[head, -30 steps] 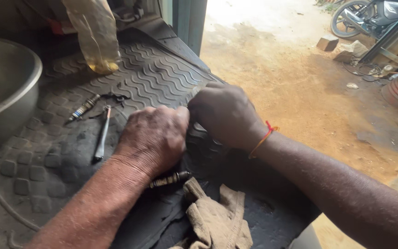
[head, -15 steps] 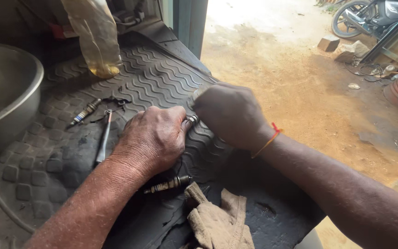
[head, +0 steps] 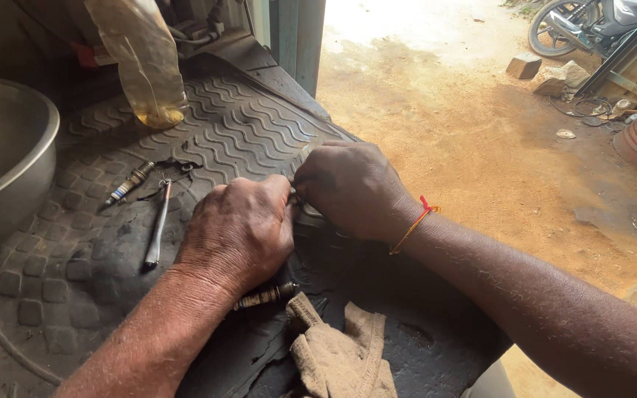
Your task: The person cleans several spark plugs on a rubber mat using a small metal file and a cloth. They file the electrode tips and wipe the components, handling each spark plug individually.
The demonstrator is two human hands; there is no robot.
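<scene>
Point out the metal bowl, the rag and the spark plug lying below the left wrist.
metal bowl [head: 35,158]: head view, right rim.
rag [head: 340,357]: head view, middle fold.
spark plug [head: 265,295]: head view, ribbed body.

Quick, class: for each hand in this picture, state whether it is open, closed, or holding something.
Left hand: closed; what it grips is hidden between the hands.
Right hand: closed, pinching something small against the left; the item cannot be told.
</scene>
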